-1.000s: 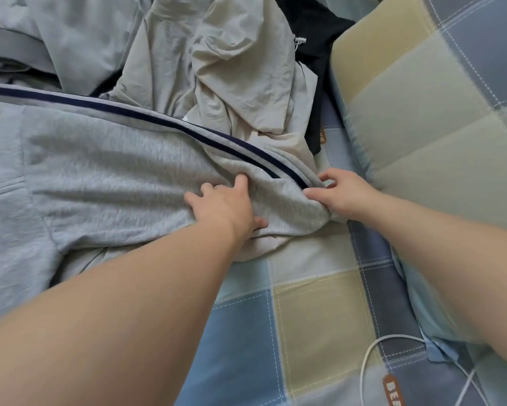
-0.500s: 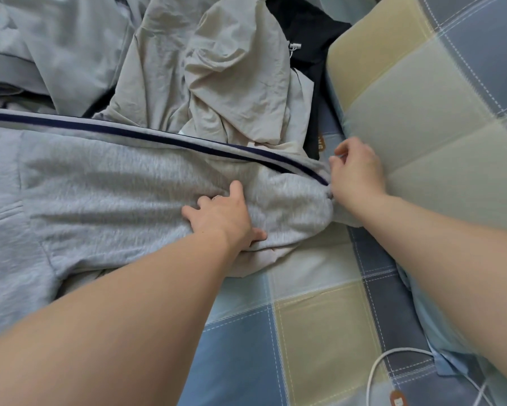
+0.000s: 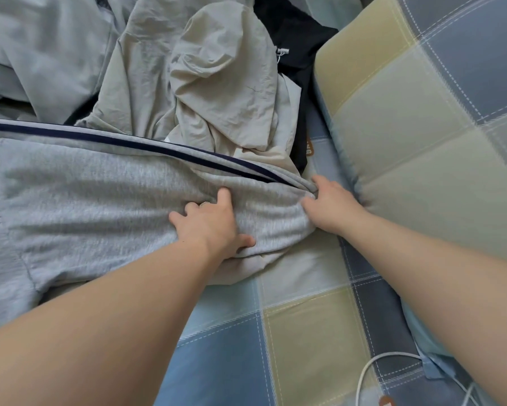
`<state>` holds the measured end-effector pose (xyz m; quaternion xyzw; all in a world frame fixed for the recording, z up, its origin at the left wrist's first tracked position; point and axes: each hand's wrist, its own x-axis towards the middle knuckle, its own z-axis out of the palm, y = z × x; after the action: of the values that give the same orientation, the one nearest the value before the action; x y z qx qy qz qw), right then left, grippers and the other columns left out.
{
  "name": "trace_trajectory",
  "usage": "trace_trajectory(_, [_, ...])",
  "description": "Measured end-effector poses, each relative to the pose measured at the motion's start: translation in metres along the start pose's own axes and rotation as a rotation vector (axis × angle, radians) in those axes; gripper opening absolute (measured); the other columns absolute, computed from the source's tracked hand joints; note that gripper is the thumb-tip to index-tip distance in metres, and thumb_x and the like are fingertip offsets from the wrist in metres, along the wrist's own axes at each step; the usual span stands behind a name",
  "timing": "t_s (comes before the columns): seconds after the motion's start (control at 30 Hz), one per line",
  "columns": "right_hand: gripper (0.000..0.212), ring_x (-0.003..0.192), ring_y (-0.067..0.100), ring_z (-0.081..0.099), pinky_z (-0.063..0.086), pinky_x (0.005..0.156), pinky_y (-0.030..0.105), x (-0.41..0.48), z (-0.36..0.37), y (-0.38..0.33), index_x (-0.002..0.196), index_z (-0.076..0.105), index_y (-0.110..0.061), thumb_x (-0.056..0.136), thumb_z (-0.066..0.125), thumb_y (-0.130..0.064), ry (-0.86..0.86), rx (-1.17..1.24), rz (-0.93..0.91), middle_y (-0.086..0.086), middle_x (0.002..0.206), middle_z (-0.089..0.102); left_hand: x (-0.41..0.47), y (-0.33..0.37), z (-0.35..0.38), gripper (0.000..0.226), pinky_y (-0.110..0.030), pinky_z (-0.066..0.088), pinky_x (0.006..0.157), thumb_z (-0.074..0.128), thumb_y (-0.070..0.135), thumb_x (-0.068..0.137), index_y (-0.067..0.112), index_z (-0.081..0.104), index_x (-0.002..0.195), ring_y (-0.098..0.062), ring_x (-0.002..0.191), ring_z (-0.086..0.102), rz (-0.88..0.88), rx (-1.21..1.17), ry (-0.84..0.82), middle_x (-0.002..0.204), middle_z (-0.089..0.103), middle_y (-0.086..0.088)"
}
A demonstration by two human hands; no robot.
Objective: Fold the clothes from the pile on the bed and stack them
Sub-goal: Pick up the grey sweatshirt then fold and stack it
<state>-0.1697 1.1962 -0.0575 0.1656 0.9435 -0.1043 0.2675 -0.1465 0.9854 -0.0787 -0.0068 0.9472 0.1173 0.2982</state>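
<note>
— Both hands on grey garment [image 3: 85,200], spread across bed [image 3: 305,332]?
— Yes: left hand [image 3: 211,227], fingers curled, grips fabric; right hand [image 3: 331,206] pinches its striped end beside pillow [image 3: 422,142]. Beige pile [image 3: 217,83] just behind.

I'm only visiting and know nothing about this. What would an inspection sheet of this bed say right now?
Surface: bed sheet in blue, yellow and grey checks.
Job's things: grey garment with a navy stripe, spread over the pile; beige garment, black garment and pale grey garment lie crumpled behind it.
Clutter: nothing seen.
Grips: left hand holds the grey garment near its end, fingers bent into the cloth; right hand pinches its bunched corner.
Cables: white cable loops on the sheet at lower right.
Surroundings: checked pillow on the right.
</note>
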Motion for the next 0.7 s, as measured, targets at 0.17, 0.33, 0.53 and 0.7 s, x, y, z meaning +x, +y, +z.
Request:
trace_trajectory(0.17, [0.020,0.094,0.029,0.055,0.045,0.072,0.035,-0.005,-0.011,0.008,0.095,0.053,-0.020,0.086,0.057,-0.037,-0.031,-0.060,0.073,0.005,0.099,0.057,0.000,-0.004,0.005,0.082,-0.054,0.031,0.096,0.067,0.077,0.073,0.026,0.029,0.125,-0.034,0.121,0.044,0.026,-0.029,0.021,0.120,0.059,-0.006])
trace_trajectory(0.33, [0.038,0.061,0.018,0.040,0.032,0.052,0.029,-0.017,-0.023,0.015,0.067,0.041,-0.018,0.091,0.070,-0.026,0.179,0.407,0.038,0.003,0.067,0.043,-0.004,-0.024,-0.006,0.072,-0.046,0.030,0.099,0.069,0.072,0.075,0.037,0.033,0.126,-0.027,0.123,0.043,0.090,-0.184,-0.057,0.120,0.054,0.004])
trace_trajectory(0.53, [0.025,0.075,0.018,0.064,0.054,0.065,0.032,-0.081,-0.080,-0.021,0.091,0.064,-0.016,0.101,0.058,-0.037,0.069,1.078,0.021,0.006,0.085,0.067,-0.063,-0.050,-0.039,0.034,-0.035,0.046,0.097,0.057,0.046,0.099,0.032,0.059,0.131,-0.010,0.107,0.061,0.045,-1.060,-0.175,0.130,0.061,0.006])
trace_trajectory(0.7, [0.042,0.103,0.025,0.068,0.056,0.090,0.035,-0.156,-0.120,-0.107,0.124,0.064,0.002,0.103,0.050,-0.032,-0.124,1.129,-0.282,0.016,0.120,0.070,-0.124,-0.070,-0.111,0.028,-0.034,0.048,0.092,0.045,0.046,0.104,0.036,0.070,0.111,-0.010,0.117,0.061,0.123,-1.458,0.032,0.124,0.067,0.013])
